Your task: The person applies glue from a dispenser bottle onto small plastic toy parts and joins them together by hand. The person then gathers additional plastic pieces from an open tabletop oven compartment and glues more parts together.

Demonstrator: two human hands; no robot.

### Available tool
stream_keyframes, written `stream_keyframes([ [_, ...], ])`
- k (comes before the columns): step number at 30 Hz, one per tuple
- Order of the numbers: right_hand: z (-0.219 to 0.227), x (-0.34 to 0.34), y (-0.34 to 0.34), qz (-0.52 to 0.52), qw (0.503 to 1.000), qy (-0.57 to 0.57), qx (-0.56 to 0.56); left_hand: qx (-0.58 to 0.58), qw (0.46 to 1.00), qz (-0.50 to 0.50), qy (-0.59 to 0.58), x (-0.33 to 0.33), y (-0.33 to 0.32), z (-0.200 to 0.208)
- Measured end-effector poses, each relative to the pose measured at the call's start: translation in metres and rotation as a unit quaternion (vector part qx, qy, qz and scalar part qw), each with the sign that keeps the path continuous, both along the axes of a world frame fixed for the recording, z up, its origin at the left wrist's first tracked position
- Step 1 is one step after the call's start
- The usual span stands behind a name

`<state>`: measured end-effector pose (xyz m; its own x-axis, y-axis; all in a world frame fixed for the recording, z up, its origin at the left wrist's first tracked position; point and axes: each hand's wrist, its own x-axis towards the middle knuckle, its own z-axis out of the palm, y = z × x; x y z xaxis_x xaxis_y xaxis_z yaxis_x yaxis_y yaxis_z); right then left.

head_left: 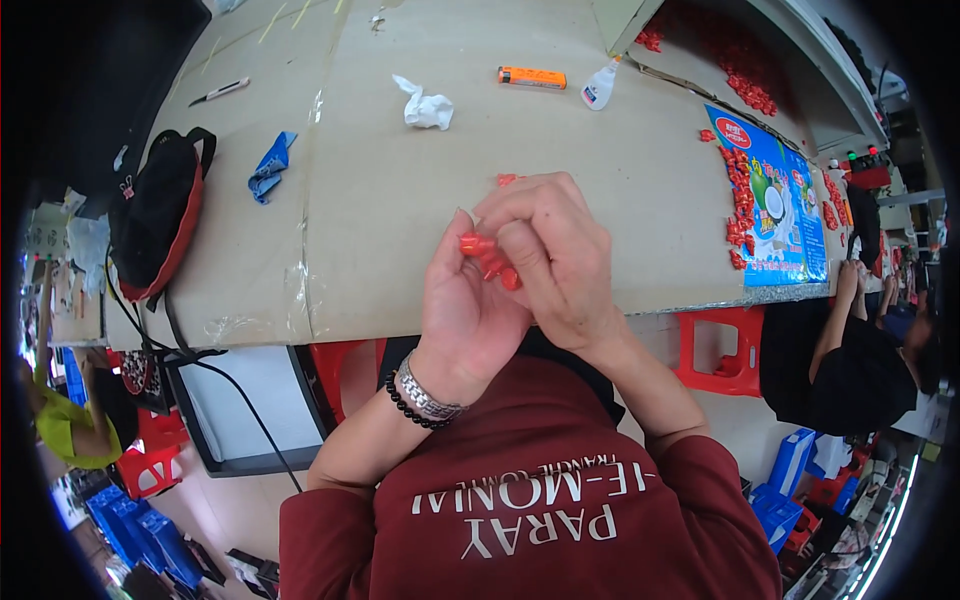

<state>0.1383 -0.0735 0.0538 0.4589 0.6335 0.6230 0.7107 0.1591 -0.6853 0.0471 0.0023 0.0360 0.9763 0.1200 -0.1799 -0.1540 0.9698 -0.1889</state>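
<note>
In front of my chest, above the table's near edge, both my hands come together around a small glossy red plastic piece (486, 256). My left hand (462, 318) is turned palm up and curled, its thumb against the piece. From the other side, the bent fingers and thumb of my right hand (562, 262) close over it. Some of the fingertips are hidden behind the knuckles. The piece is knobbly, and its exact kind cannot be made out. Just beyond my right hand, another red bit (508, 180) shows on the tabletop.
A crumpled tissue (428, 108), an orange tube (532, 77) and a small white bottle (600, 86) lie farther back. At the right, several red pieces (738, 190) line a blue printed sheet (778, 205). A blue cloth (271, 168) and a black bag (160, 215) are leftward. People sit at both sides.
</note>
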Motion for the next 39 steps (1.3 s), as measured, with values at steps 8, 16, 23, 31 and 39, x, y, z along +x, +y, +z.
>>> stream_keyframes([
  [8, 0.014, 0.023, -0.024, -0.018, 0.957, 0.237, 0.166, 0.102, 0.993, -0.026, 0.058, -0.017, 0.014, -0.01],
  [16, -0.013, 0.094, -0.042, -0.254, 0.942, 0.198, 0.097, 0.185, 0.976, -0.061, 0.095, -0.026, 0.019, -0.007],
  [23, -0.036, 0.127, -0.038, -0.279, 0.943, 0.175, -0.054, 0.196, 0.977, -0.054, 0.059, -0.025, 0.028, -0.006],
  [31, -0.045, 0.159, -0.011, -0.253, 0.953, 0.118, -0.119, 0.145, 0.987, -0.031, 0.063, -0.02, 0.03, -0.014],
  [39, -0.051, 0.184, 0.017, -0.219, 0.954, 0.159, -0.126, 0.136, 0.991, -0.015, -0.009, -0.016, 0.025, -0.007],
])
